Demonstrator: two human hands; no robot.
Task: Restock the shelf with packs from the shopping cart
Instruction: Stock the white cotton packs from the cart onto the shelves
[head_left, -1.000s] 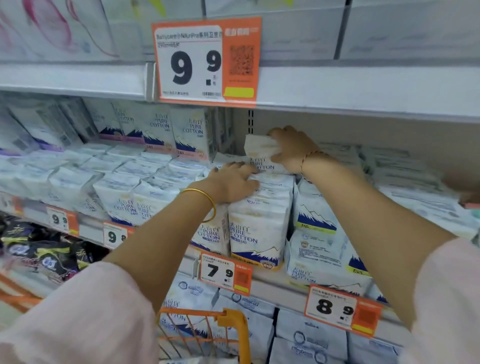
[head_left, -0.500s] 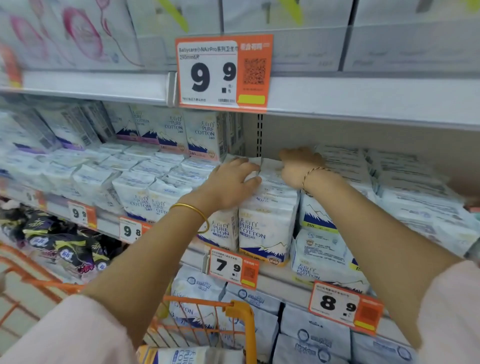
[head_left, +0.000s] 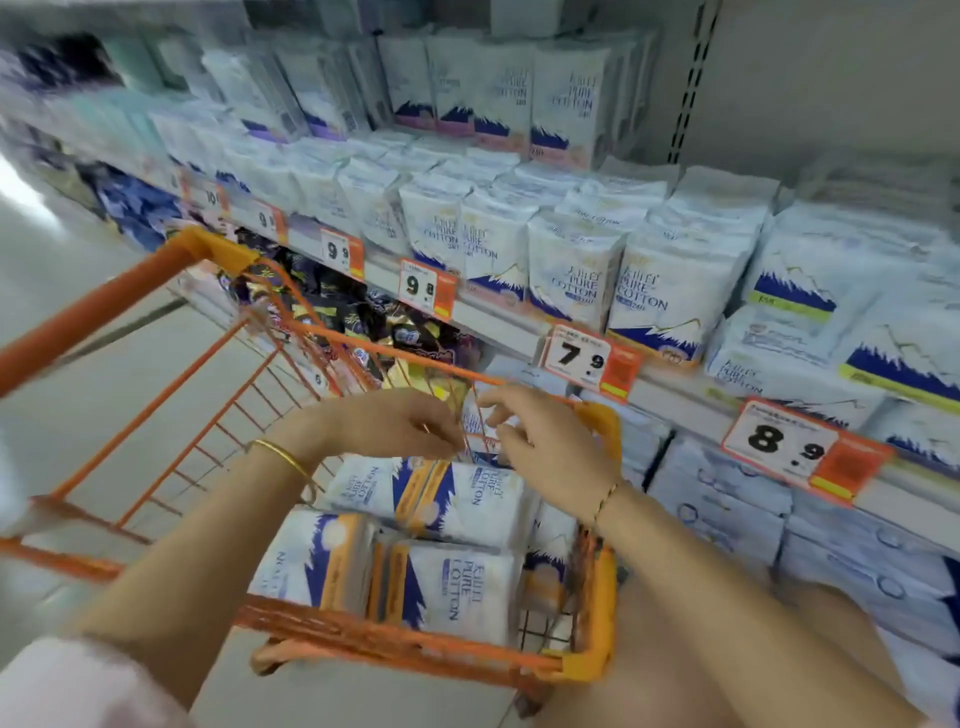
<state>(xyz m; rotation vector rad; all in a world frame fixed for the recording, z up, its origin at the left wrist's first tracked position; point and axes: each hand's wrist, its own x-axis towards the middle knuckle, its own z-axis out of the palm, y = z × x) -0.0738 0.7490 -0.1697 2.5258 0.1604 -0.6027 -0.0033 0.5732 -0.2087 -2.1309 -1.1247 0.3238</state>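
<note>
The left hand (head_left: 400, 423) and right hand (head_left: 550, 447) hang just over the packs (head_left: 457, 499) in the orange cart (head_left: 395, 644), each grip loose and empty, so reach down and hold one pack by its sides.

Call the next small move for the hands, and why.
The left hand and right hand hover empty, fingers loose, over the cart, which holds several packs. Probably lower both onto the pack just below them and grip it, ready to lift to the shelf.
</note>
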